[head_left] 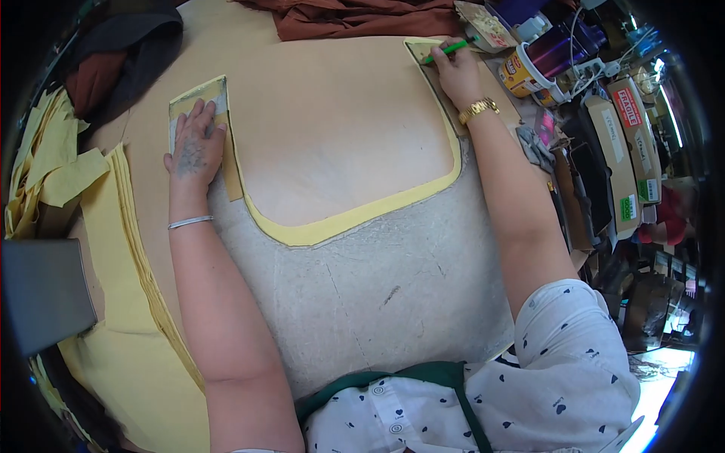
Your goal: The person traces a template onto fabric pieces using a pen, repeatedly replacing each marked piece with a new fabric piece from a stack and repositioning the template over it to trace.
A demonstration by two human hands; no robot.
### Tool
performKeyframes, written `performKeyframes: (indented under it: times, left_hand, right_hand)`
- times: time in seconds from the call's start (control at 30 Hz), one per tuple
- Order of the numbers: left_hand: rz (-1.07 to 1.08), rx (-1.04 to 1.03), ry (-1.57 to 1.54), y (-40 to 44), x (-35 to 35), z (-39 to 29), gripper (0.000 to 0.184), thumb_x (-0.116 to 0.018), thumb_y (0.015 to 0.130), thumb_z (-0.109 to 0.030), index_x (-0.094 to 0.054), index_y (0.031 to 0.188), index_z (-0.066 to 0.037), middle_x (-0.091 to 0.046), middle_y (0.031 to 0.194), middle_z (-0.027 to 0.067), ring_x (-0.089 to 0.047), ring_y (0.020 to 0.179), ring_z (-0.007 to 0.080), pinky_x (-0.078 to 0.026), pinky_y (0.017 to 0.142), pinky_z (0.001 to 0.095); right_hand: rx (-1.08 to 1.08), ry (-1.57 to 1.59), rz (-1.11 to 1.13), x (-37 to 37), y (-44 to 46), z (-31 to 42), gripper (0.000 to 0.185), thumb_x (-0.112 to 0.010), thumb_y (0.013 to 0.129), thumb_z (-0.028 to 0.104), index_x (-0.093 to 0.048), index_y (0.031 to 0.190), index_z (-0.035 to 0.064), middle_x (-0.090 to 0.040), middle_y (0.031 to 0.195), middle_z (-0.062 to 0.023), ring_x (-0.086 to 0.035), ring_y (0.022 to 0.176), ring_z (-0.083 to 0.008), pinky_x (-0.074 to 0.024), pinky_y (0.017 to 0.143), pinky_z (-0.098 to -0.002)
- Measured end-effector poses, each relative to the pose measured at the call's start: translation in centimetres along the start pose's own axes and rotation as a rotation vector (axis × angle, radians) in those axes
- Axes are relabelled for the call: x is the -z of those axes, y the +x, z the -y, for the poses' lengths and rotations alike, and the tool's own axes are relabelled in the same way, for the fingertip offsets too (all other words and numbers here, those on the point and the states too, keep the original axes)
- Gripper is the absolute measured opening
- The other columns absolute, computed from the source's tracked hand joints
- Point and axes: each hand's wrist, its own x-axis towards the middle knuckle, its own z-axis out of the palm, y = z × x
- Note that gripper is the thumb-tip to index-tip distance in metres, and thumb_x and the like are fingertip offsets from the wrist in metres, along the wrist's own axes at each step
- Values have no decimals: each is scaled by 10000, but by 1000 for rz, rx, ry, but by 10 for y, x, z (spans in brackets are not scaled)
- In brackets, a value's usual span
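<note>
"What colour is the pen?"
"Green. The curved strip is yellow."
"And the cloth at the far edge of the counter?"
"Rust-brown; the stacked fabric along the left edge is yellow, the shirt white with dark hearts."

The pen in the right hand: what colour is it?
The pen in the right hand is bright green; it shows best in the head view.

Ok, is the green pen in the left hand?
No, the right hand holds the green pen, well apart from the left hand.
</note>
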Motion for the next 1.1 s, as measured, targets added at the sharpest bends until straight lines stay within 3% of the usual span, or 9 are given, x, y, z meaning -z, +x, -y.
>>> performKeyframes:
  times: [0.1, 0.3, 0.4, 0.53, 0.73, 1.1]
  left_hand:
    - [-7, -4, -1, 3, -4, 5, 440, -443, 810, -332, -384, 1240, -256, -244, 1355, -88, -162, 1271, 157, -120, 959, 579]
    - [-2, -17, 7, 7, -7, 8, 443, -436, 812, -347, -377, 1243, -264, -242, 1355, -91, -164, 1271, 158, -128, 958, 579]
    - [-1, -15, 8, 8, -7, 8, 446, -439, 810, -345, -376, 1244, -264, -241, 1355, -92, -166, 1270, 162, -134, 956, 579]
    - [6, -10, 10, 7, -5, 6, 450, -444, 808, -342, -374, 1245, -263, -239, 1356, -93, -170, 1269, 166, -138, 953, 584]
    - [6, -12, 3, 7, -6, 6, 449, -444, 807, -342, -377, 1244, -262, -240, 1356, -91, -166, 1270, 165, -135, 947, 590]
    - [-4, -6, -10, 6, -6, 6, 446, -440, 809, -347, -376, 1243, -268, -239, 1356, -90, -160, 1271, 149, -125, 961, 572]
  right_hand:
    - [-57, 337, 69, 22, -35, -5, 166, -544, 807, 129, -463, 856, -7, -593, 766, -108, -594, 725, -155, -453, 653, -257]
    - [-105, 282, 125, 69, -109, 20, 105, -493, 832, 65, -426, 873, -5, -587, 784, -100, -585, 747, -143, -459, 686, -248]
    - [-191, 442, 203, 82, -129, 29, 99, -496, 833, 72, -432, 863, 3, -586, 797, -88, -579, 754, -128, -456, 688, -241]
    - [-214, 362, 325, 90, -140, 40, 79, -497, 834, 67, -438, 861, 23, -552, 776, -40, -553, 765, -106, -446, 693, -239]
    - [-279, 500, 407, 91, -139, 51, 79, -506, 829, 64, -437, 851, 32, -517, 792, -25, -542, 759, -99, -440, 692, -233]
    - [-140, 68, 428, 66, -43, 36, 162, -538, 812, 119, -470, 917, 16, -569, 796, -65, -568, 754, -107, -431, 680, -239]
